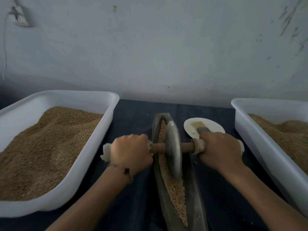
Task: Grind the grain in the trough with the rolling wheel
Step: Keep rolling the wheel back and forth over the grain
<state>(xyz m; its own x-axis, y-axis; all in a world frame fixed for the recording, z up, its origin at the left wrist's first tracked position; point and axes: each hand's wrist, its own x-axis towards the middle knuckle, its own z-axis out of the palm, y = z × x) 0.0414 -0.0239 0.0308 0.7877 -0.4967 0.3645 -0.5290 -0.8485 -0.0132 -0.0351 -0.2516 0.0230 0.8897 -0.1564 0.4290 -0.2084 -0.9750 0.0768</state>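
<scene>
A long dark metal trough (pixel 196 202) runs away from me down the middle of the table, with pale crushed grain (pixel 176 190) lying along its groove. A grey metal rolling wheel (pixel 173 149) stands upright in the groove, in the trough's far half. A brown axle passes through it, with cloth-wrapped handles at both ends. My left hand (pixel 131 152) grips the left handle. My right hand (pixel 218 150) grips the right handle. Both hands hide most of the wrapping.
A white tub (pixel 106 104) of brown grain stands on the left, and a second white tub (pixel 250 130) with grain on the right. A white plate (pixel 191 127) holding a brush (pixel 200 126) lies behind my right hand. Dark cloth covers the table; a wall is close behind.
</scene>
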